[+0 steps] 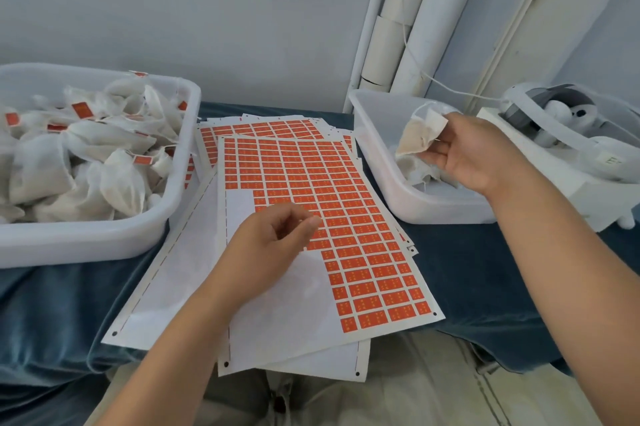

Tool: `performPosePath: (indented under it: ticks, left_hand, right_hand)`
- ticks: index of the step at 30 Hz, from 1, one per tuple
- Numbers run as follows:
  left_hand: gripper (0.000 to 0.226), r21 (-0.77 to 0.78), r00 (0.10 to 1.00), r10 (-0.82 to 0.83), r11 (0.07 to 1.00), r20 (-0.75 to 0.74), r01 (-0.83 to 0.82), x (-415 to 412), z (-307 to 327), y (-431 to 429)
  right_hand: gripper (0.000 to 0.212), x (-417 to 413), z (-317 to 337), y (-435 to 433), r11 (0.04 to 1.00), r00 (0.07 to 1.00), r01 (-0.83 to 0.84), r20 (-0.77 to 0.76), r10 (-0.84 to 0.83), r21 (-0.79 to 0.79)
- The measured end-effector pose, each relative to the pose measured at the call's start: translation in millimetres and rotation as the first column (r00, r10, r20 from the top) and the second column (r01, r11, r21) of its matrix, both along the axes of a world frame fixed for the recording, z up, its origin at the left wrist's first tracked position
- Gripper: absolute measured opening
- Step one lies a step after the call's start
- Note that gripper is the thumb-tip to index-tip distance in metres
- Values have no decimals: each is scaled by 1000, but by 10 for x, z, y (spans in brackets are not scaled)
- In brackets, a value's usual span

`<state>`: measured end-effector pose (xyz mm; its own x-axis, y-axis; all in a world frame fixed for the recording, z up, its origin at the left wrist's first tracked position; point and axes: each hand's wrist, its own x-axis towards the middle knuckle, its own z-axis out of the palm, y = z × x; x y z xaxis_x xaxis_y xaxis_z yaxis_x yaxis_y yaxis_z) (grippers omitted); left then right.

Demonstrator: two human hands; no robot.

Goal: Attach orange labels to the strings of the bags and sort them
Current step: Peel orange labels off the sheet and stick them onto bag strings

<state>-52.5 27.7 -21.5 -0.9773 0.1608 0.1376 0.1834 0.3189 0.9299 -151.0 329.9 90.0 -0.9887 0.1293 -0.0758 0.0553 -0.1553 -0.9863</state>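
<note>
— While the right hand (474,155) pinches a bag (420,134) above the tub (374,148), what might fail?
— The left hand (273,242) curls over the label sheet (346,217), grip unclear; a peeled label might fold on itself.

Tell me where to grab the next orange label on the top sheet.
Pinch a corner of a label on the stepped edge, coming from the bare backing on its left: neighbours there are already peeled, so that edge lies free.
</note>
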Motion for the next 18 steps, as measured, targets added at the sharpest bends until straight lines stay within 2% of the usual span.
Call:
performPosePath:
  ticks: [2, 4, 6, 8, 10, 13, 16, 18]
  left_hand:
    - [33, -36, 996, 21, 999, -90, -25, 60, 58, 64]
    - [44, -41, 987, 50, 998, -156, -57, 94, 94, 146]
    - [65, -47, 968, 95, 993, -234, -109, 107, 107, 219]
    - [76, -63, 946, 146, 983, -289, -171, 75, 74, 265]
    - [68, -110, 933, 210, 962, -292, -251, 15, 9, 277]
    - [38, -165, 917, 268, 931, -296, -325, -61, -129, 230]
    - [10, -49, 924, 320, 940, -208, -336, -77, -185, 141]
    - [17, 89, 924, 368, 929, -104, -360, -71, -152, 68]
  right_hand:
    - [21, 185, -81, -322, 996, 999, -36, -24, 34, -76]
    - [21, 360, -220, -643, 985, 994, -109, -14, 108, -133]
    - [24, 498, -380, -917, 982, 987, -154, 25, 157, -106]
    - [26, 602, -535, -1137, 983, 981, -169, 83, 175, -73]
    - [25, 687, -680, -1301, 973, 968, -169, 160, 193, -155]
    - [27, 762, -847, -1458, 907, 939, -141, 236, 249, -397]
    - [30, 775, -932, -1517, 888, 920, -116, 289, 265, -445]
    - [27, 765, -942, -1469, 906, 930, -47, 312, 193, -420]
